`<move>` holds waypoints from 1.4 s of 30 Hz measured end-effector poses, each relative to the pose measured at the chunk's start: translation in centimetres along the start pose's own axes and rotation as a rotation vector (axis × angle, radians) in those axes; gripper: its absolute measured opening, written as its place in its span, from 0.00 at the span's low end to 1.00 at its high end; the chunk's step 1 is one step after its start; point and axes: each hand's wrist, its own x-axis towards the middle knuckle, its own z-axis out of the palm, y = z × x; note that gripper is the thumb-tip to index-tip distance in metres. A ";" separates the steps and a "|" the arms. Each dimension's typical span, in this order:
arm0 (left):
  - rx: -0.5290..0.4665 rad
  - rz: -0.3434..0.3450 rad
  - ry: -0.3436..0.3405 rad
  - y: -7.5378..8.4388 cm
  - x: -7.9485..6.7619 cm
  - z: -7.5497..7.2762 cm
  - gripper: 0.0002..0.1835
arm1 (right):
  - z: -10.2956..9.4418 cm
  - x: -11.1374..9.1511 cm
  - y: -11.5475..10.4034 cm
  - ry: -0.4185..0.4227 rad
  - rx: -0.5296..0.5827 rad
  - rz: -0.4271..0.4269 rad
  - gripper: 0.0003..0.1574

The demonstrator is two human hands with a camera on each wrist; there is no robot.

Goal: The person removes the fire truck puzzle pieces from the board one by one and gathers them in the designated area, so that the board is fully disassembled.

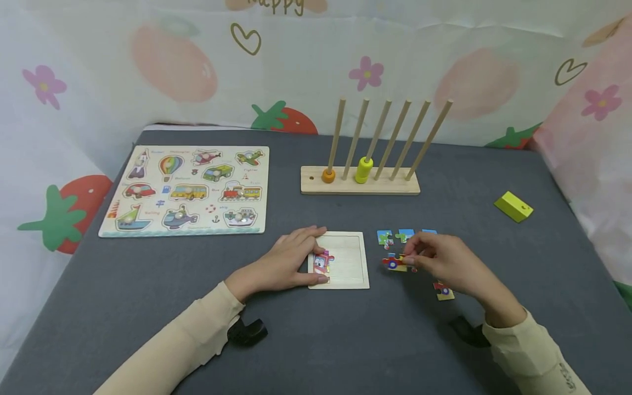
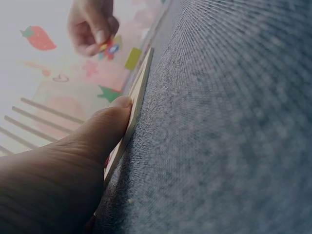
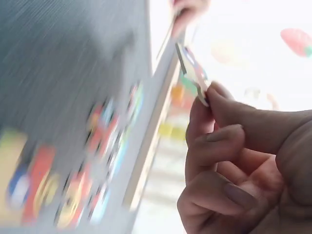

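Observation:
In the head view my left hand (image 1: pixel 291 258) rests at the left side of a square wooden puzzle tray (image 1: pixel 348 260). The thumb lies along its lower left corner, and the fingers reach over its upper left. A pink puzzle piece with a cartoon eye (image 1: pixel 321 263) sits inside the tray, under the gap between thumb and fingers. To the right of the tray, my right hand (image 1: pixel 444 263) pinches a puzzle piece (image 1: pixel 393 263) with a red shape and a blue wheel. The right wrist view shows that piece (image 3: pixel 194 68) raised between thumb and index finger.
Loose puzzle pieces (image 1: pixel 384 237) lie around the right hand, one (image 1: pixel 444 291) nearer the front. Behind stands a peg rack (image 1: pixel 360 188) with tall rods and a few beads. A vehicle picture board (image 1: pixel 182 192) lies at left, a yellow block (image 1: pixel 513 206) at right.

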 end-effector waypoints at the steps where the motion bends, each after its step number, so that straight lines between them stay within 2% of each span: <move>1: 0.000 0.000 0.000 0.0 0.0 0.0 0.22 | -0.5 -0.5 0.6 -0.002 0.002 0.024 0.04; 5: -0.002 -0.001 -0.002 -0.1 0.0 -0.1 0.22 | -1.4 -2.1 2.3 -0.061 0.064 0.111 0.06; 9: -0.004 0.001 0.000 -0.1 -0.1 -0.1 0.22 | -0.9 -2.8 3.3 -0.110 0.122 0.122 0.07; 17: -0.006 0.012 0.015 0.0 -0.1 -0.1 0.22 | 0.1 -2.9 3.6 -0.065 -0.004 0.110 0.06; 21: -0.002 0.014 0.016 0.0 -0.1 0.0 0.22 | 0.2 -3.0 3.6 -0.048 -0.063 0.080 0.09; 29: -0.003 0.004 0.004 0.0 0.0 -0.1 0.22 | 1.1 -3.6 3.7 -0.029 -0.227 -0.078 0.18; 36: -0.003 0.005 0.005 0.0 0.0 0.0 0.22 | 1.3 -4.1 3.7 -0.003 -0.241 -0.124 0.17; 42: -0.005 0.011 0.012 0.0 -0.1 -0.1 0.22 | 1.3 -4.2 3.7 -0.020 -0.230 -0.106 0.17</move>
